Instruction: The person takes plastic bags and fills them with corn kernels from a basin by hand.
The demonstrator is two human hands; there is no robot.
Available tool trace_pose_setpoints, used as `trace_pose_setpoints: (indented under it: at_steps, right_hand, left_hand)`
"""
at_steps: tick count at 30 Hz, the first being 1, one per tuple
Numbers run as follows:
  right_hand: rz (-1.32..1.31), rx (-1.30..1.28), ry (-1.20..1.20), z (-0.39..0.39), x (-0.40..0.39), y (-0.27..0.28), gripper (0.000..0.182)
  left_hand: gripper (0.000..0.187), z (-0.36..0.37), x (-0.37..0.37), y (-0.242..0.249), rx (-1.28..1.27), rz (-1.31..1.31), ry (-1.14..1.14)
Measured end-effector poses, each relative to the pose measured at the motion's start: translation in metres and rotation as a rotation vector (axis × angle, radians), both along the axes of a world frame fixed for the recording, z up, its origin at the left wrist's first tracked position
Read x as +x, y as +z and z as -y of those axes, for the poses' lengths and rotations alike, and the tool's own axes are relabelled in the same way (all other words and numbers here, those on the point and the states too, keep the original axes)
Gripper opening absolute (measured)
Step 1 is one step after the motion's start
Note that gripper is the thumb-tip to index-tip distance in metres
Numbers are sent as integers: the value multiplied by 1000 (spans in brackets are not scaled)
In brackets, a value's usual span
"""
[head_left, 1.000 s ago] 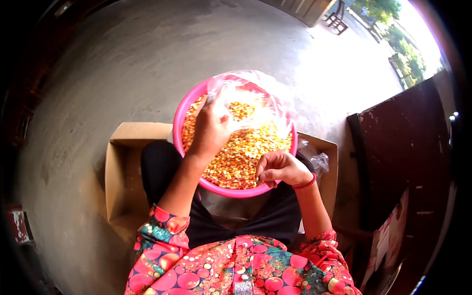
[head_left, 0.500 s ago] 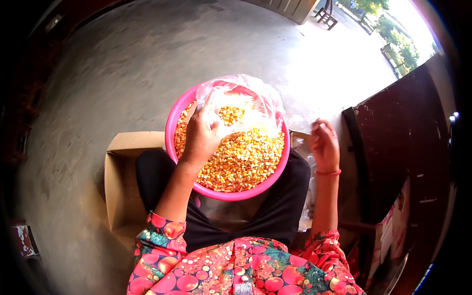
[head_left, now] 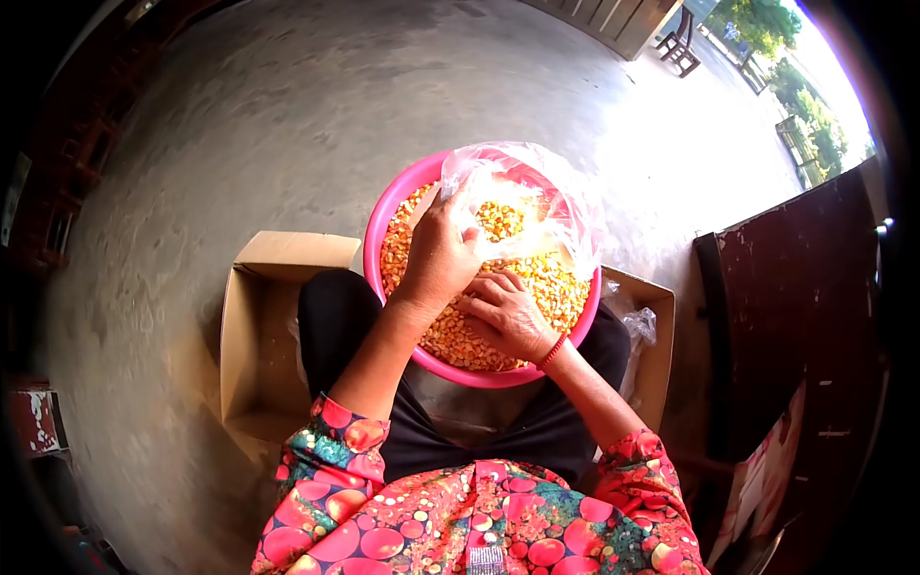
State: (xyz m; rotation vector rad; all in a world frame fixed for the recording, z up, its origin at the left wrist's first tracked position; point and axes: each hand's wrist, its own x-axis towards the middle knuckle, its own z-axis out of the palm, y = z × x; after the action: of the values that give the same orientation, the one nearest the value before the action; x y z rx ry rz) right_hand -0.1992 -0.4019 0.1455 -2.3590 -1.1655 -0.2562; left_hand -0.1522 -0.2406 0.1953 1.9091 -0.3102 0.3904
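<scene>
A pink round basin full of yellow-orange corn kernels rests on my lap between my knees. Inside it, over the far part of the corn, lies a clear plastic bag with its mouth held up and some kernels in it. My left hand is closed on the near-left edge of the bag. Just below and to its right, my right hand is palm down in the corn, its fingers curled into the kernels; the fingertips are partly hidden.
Cardboard boxes stand on both sides of me, an open left box and a right box with crumpled clear plastic. Dark red furniture is at the right. A chair stands by the bright doorway beyond the concrete floor.
My right hand has come from beside the basin, at the right, down into the corn. My left hand still holds the bag's edge. The whole view has shifted slightly.
</scene>
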Motion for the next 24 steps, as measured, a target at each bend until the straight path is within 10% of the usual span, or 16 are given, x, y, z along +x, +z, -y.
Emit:
trace_pose_setpoints:
  at_steps: [18,24]
  right_hand:
    - [-150,156,-174,9,19,4,8]
    - [-1062,838,-235,7,7,60,23]
  left_hand:
    - [54,1,0,1,1,-20,-56]
    - [57,2,-1,2,-4,-28,-40]
